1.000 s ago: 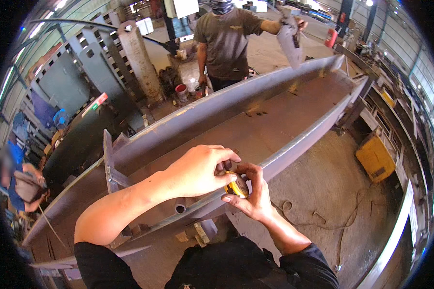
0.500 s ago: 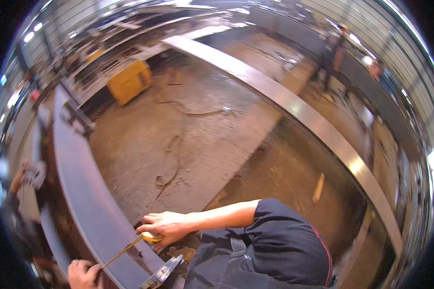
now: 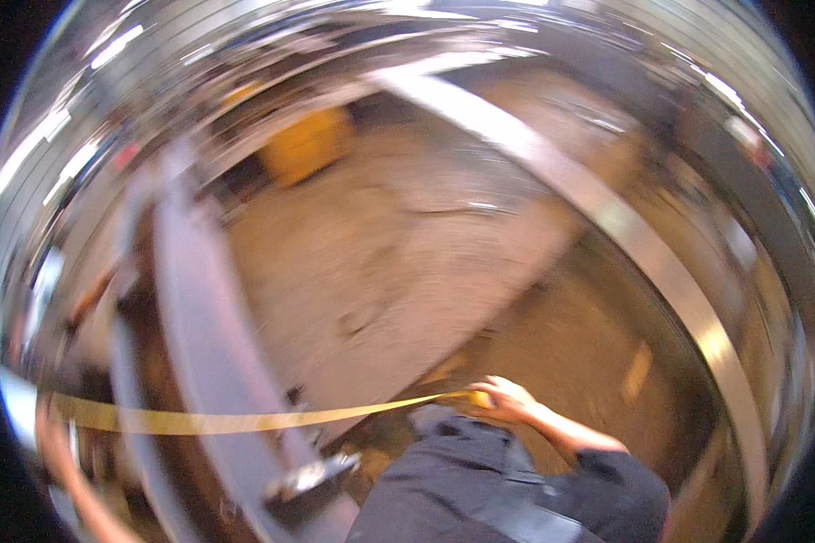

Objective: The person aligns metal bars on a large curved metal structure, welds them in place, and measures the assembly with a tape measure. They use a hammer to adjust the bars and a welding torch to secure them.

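Note:
My right hand [image 3: 509, 400] is closed round a yellow tape measure [image 3: 482, 398] in front of my dark clothes. Its yellow blade [image 3: 272, 422] is drawn out leftward over a long grey steel beam [image 3: 210, 326], sagging slightly. The blade's far end meets my left hand [image 3: 54, 442] at the lower left, which seems closed on it, though motion smears the fingers. A small metal fitting [image 3: 312, 476], blurred, sits on the near part of the beam below the blade.
A long bright steel bar [image 3: 598, 199] runs from the back to the lower right. A yellow box [image 3: 306, 147] stands behind, on the brown floor [image 3: 335, 235]. Another person's arm [image 3: 92, 297] shows at the left, beyond the beam.
My hands have moved far apart, the right one to the right and the left one outward left. Much more blade is out of the tape measure. The whole view has swung and blurred.

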Motion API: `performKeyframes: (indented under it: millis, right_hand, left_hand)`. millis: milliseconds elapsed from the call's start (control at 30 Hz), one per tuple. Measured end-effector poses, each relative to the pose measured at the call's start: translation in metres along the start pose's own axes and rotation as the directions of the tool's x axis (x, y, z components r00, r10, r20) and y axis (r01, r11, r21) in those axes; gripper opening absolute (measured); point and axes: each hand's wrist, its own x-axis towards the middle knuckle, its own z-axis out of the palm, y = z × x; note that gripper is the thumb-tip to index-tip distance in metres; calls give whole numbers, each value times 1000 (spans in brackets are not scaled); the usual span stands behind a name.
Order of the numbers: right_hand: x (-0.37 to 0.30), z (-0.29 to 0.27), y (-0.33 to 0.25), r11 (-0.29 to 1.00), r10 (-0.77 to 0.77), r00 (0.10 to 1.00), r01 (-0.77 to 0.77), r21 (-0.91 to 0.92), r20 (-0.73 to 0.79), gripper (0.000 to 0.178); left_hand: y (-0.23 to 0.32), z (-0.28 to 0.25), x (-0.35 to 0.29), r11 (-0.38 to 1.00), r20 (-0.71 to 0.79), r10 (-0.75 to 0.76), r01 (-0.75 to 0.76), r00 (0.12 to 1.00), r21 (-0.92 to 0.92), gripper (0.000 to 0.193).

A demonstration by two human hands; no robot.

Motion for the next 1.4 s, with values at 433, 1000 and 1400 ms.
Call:
performKeyframes:
  millis: [433,1000,1400]
  right_hand:
    - [225,-32,-203,817,-520,849,527,236,-96,56]
    - [510,-87,-413,523,-843,531,847,-97,91,59]
    - [559,-82,-367,520,-793,543,839,-160,277,74]
  left_hand:
    - [55,50,-115,827,347,-524,563,777,-11,28]
    - [-27,271,-260,363,161,-931,873,327,326,28]
    - [-37,299,-297,267,65,-961,837,270,477,30]
